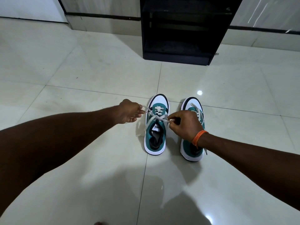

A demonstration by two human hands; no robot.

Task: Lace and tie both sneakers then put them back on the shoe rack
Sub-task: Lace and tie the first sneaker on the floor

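Two teal and white sneakers stand side by side on the tiled floor, toes pointing away from me. On the left sneaker (156, 127) the white lace (155, 117) is crossed over the tongue. My left hand (129, 113) pinches one end of that lace and pulls it to the left. My right hand (185, 124), with an orange band on the wrist, pinches the other end at the shoe's right side. This hand partly covers the right sneaker (194, 148), whose lace lies loose over its toe. A loose lace tail hangs blurred by the left shoe's outer side.
A black shoe rack (180, 57) with dark shelves stands against the wall straight ahead, beyond the shoes. Glossy pale floor tiles (81, 75) spread all around. A white door or panel (29, 8) is at the far left.
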